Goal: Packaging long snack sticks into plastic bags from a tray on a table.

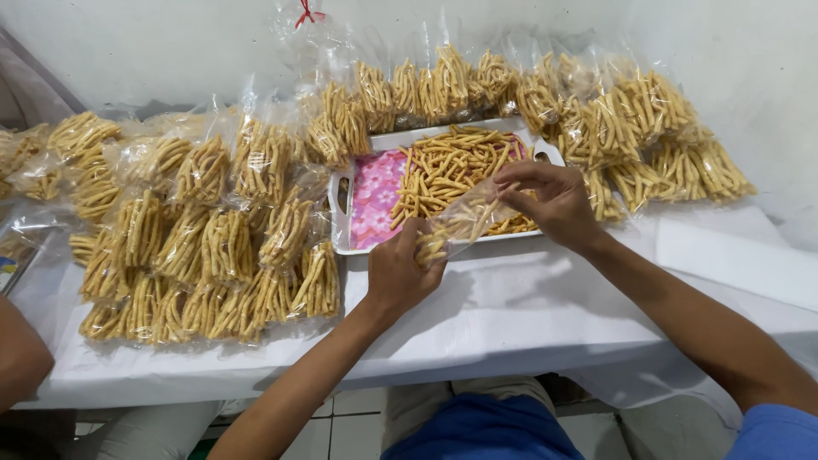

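Clear plastic bag (464, 223) w/ snack sticks held btwn both hands; over tray (342, 223).

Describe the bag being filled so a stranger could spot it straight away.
Find the white tray with the pink flowered liner at the table's middle. Just over its front edge, the left hand and right hand hold a clear plastic bag between them. Unlike the sealed packs piled around, it is open and only part-filled with yellow snack sticks.

Sealed clear plastic bags of yellow fried snack sticks (204, 247) lie piled on the white-covered table (511, 324), left of centre. More filled bags (648, 136) lie along the white wall (170, 43).
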